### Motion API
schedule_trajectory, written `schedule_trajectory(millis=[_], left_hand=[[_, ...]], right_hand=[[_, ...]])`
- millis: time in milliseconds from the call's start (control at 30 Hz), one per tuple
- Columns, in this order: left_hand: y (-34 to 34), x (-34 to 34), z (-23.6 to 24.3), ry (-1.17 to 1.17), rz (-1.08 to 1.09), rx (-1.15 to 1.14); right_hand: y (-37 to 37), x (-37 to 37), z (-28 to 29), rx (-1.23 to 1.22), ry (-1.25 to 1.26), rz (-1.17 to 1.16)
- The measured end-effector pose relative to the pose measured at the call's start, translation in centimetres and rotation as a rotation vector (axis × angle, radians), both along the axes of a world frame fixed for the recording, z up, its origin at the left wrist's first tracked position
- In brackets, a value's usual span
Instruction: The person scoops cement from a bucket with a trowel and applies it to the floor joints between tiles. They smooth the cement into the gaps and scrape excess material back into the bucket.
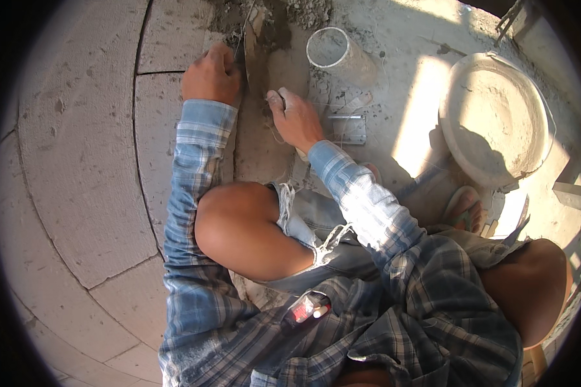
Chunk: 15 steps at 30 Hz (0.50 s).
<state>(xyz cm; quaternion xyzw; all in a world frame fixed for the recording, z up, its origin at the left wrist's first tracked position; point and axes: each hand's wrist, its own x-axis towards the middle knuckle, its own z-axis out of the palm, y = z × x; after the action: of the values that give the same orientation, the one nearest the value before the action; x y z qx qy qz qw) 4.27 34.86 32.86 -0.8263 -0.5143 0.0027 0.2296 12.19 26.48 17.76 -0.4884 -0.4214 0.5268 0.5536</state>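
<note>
In the head view, thin string (243,32) runs lengthwise away from you, just beyond your curled left hand (212,74), the nearer one; your right hand (295,119) bends its fingers inward. I cannot tell whether either clamps it. Pale, pitted blocks (87,142) lie left; a hollow, cylindrical pipe (360,69) and round, dusty bucket (445,116), right.

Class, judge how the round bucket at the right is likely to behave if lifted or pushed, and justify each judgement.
The round bucket is probably heavy for its size, since grey material spreads across its inside. It would more likely drag than roll, as it appears to stand mouth up. Its dusty-looking rim may feel gritty rather than slippery.
</note>
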Motion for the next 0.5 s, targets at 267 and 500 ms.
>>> schedule_trajectory(millis=[267,500], left_hand=[[-0.3,0.4,0.0,0.046,0.065,-0.018],[0.4,1.2,-0.4,-0.019,0.057,-0.052]], right_hand=[[0.3,0.3,-0.2,-0.003,-0.096,0.031],[4.2,2.2,-1.4,0.000,-0.097,-0.074]])
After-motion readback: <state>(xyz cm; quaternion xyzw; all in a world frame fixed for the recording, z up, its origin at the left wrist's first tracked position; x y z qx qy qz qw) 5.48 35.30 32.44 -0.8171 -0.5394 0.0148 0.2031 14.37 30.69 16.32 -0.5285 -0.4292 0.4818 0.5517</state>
